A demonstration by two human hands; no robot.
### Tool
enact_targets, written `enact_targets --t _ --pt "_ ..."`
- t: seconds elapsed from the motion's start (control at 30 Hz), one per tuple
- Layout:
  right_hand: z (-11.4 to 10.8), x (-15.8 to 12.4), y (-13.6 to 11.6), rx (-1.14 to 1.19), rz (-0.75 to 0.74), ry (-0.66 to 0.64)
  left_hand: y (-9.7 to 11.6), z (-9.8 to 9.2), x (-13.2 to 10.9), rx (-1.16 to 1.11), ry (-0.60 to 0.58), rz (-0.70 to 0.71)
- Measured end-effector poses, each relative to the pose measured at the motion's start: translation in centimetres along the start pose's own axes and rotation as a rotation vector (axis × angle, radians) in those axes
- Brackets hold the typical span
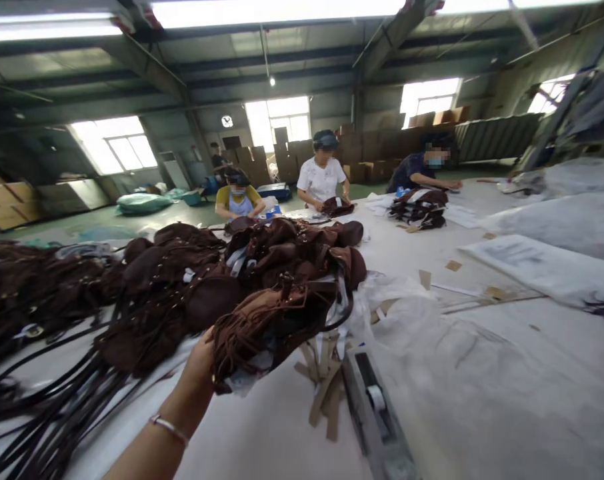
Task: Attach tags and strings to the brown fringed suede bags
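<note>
From the lower left reaches my left hand [202, 358], a metal bangle on its wrist. Its fingers are closed on the near end of a brown fringed bag [262, 313], and the bag itself hides most of them. Clear plastic [249, 377] shows under the fringe. Behind that bag lies a heap of similar dark brown bags [209, 297] with straps and metal fittings. My right hand is out of the picture.
Cardboard strips [327, 393] and a grey tape dispenser [377, 407] lie on the white table [282, 427]. Long dark straps [47, 420] trail at left, and plastic bags [462, 373] spread at right. Several people work across the table, one holding a brown bag [338, 207].
</note>
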State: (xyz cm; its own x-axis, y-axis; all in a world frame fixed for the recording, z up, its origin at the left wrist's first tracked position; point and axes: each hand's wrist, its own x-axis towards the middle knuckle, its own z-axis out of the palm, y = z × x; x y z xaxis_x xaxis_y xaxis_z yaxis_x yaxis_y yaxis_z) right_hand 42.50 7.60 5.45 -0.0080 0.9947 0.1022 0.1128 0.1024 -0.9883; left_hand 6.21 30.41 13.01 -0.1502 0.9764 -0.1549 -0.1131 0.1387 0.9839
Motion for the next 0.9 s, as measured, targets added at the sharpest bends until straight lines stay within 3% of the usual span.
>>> enact_targets --t 0.07,0.13,0.23,0.3,0.43,0.5,0.57,0.63,0.77,0.83,0.9 --pt "7.1 -1.1 0.7 -0.012 0.009 -0.029 -2.1 -4.4 -2.0 -0.053 -0.003 -0.017" --pt "12.7 -2.3 1.2 -0.029 0.02 -0.026 -4.0 -8.1 -4.0 -0.079 -0.028 -0.002" --pt "17.1 -3.0 1.4 -0.19 -0.056 0.314 -6.6 -12.2 -5.9 -0.013 -0.045 0.061" --pt "18.1 -2.6 1.5 -0.397 -0.148 0.455 -7.9 -14.2 -6.4 0.156 -0.034 0.122" --pt "19.6 -1.9 2.6 -0.685 -0.226 0.21 -9.0 -17.2 -7.8 0.6 0.185 0.255" --pt "20.8 -2.4 3.3 -0.766 -0.227 0.135 -9.0 -18.3 -9.9 0.664 0.276 0.37" --pt "22.0 -3.3 3.7 -0.845 -0.239 0.105 -9.2 -18.8 -13.4 0.68 0.27 0.535" --pt "23.1 -4.3 3.8 -0.916 -0.252 0.091 -9.9 -18.8 -18.1 0.683 0.152 0.66" --pt "24.4 -6.7 3.5 -0.993 -0.273 0.056 -12.8 -17.7 -26.3 0.677 -0.313 0.685" --pt "24.2 -8.1 3.3 -0.997 -0.311 -0.027 -14.5 -17.4 -28.0 0.712 -0.441 0.689" --pt "23.7 -9.7 3.1 -0.99 -0.376 -0.131 -15.8 -17.5 -27.9 0.755 -0.45 0.696"
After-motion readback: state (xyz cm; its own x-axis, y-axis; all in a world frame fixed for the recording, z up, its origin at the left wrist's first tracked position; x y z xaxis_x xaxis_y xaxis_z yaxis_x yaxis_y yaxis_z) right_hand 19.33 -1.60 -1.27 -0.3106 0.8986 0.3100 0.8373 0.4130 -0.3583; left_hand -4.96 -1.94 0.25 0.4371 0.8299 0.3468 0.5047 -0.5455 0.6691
